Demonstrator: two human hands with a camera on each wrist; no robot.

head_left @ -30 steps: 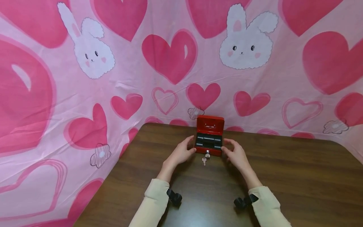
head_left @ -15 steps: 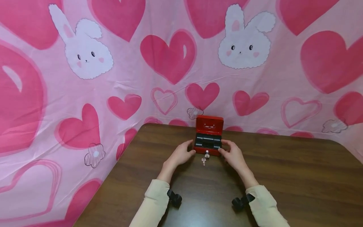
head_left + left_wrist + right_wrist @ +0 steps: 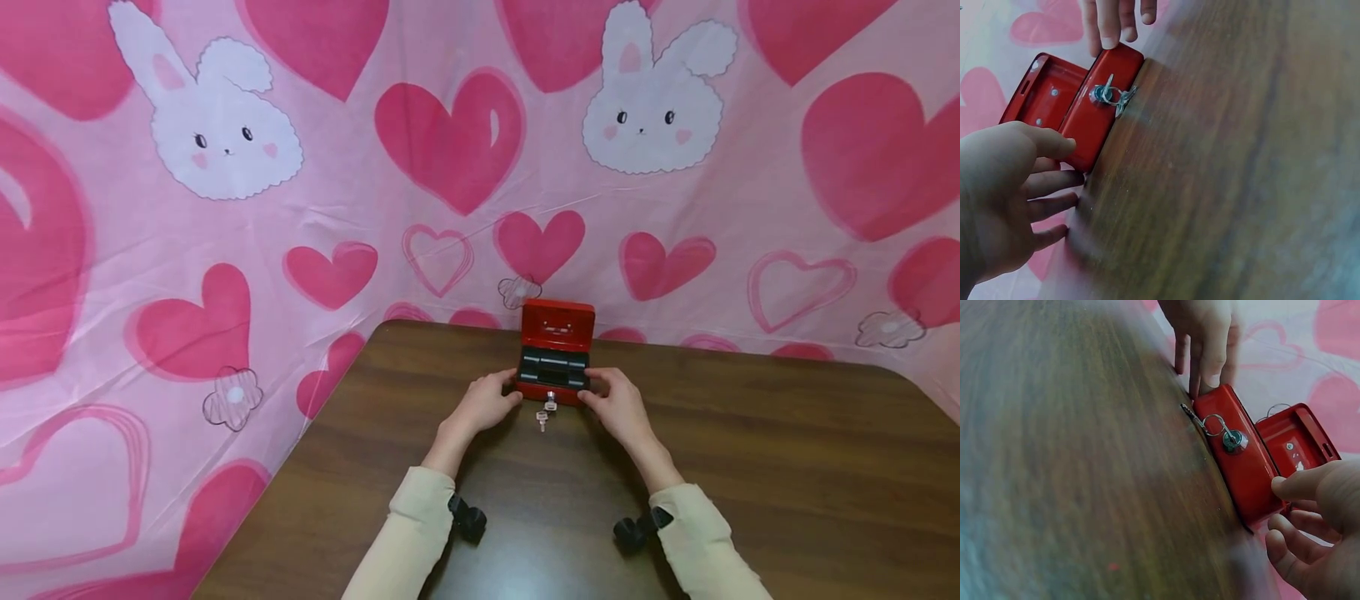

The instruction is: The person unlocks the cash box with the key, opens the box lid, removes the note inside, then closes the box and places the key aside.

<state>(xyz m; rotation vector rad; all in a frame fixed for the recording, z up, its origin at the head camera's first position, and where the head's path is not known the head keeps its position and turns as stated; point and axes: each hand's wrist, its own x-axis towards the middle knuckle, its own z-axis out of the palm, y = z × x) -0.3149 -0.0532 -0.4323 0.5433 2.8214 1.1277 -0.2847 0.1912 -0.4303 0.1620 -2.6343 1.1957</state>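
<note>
A small red cash box [image 3: 534,391] stands on the table with its lid [image 3: 567,316] raised at the back. Inside it lies a black tray [image 3: 552,367]. One key sits in the front lock [image 3: 1235,442], and a second key [image 3: 543,418] hangs from it on a ring. My left hand [image 3: 483,402] holds the box's left end, thumb at the front corner and fingers along the side. At the opposite end my right hand [image 3: 621,407] holds the box, its thumb on the front corner. Some fingertips are hidden behind the box sides in the head view.
The brown wooden table [image 3: 750,450] reaches out to both sides and toward me. Behind it hangs a pink cloth [image 3: 450,50] with hearts and rabbits, close to the raised lid. A black wrist camera [image 3: 471,521] is strapped at each cuff.
Both hands have closed in on the box: the right hand moved left onto its end, then the left hand moved right to touch it. The head view has shifted slightly.
</note>
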